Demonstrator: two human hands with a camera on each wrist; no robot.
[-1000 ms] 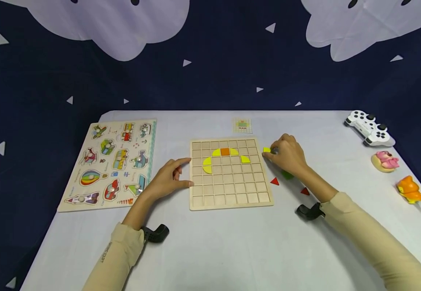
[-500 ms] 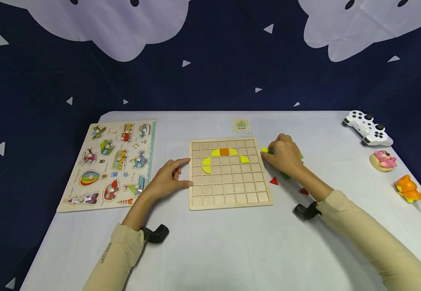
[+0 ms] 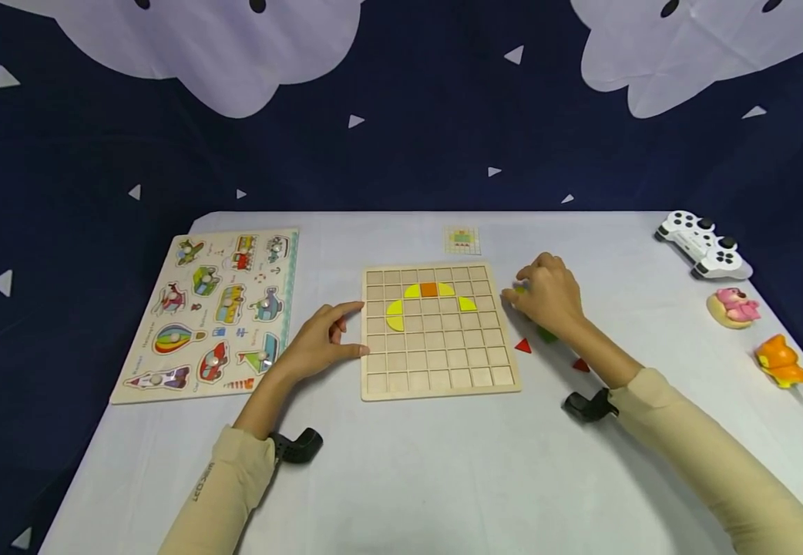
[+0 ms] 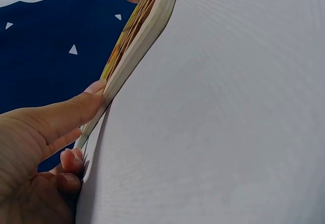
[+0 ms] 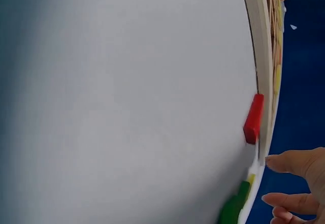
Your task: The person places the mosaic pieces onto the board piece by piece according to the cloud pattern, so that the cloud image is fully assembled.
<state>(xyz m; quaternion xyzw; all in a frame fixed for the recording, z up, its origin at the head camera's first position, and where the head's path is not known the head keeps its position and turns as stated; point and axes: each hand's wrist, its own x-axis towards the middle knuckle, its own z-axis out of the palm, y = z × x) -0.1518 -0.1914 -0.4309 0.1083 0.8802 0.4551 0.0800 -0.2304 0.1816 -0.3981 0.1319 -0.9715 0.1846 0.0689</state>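
Observation:
A square wooden grid board (image 3: pixel 436 380) lies in front of me. Set in it are an orange square (image 3: pixel 428 290) and several yellow rounded pieces, one (image 3: pixel 467 304) on the right. My left hand (image 3: pixel 320 339) touches the board's left edge with extended thumb and index finger; the left wrist view shows the thumb (image 4: pixel 76 113) against that edge. Beyond the right edge my right hand (image 3: pixel 547 294) hovers over loose pieces, thumb and index finger parted with nothing visible between them. A green piece (image 3: pixel 547 334) shows below it; a red triangle (image 3: pixel 523 346) lies nearer the board.
Behind the board lies a small pattern card (image 3: pixel 461 240). A vehicle puzzle board (image 3: pixel 186 316) is at the left. Another red piece (image 3: pixel 581 365) lies under the right wrist. A white game controller (image 3: pixel 703 245), a pink figure (image 3: pixel 734 307) and an orange toy (image 3: pixel 786 361) line the right side.
The right thumb and fingers, closer together over the yellow square half a second ago, have spread apart; the square no longer shows beside the thumb. The left hand and the board pieces stay put.

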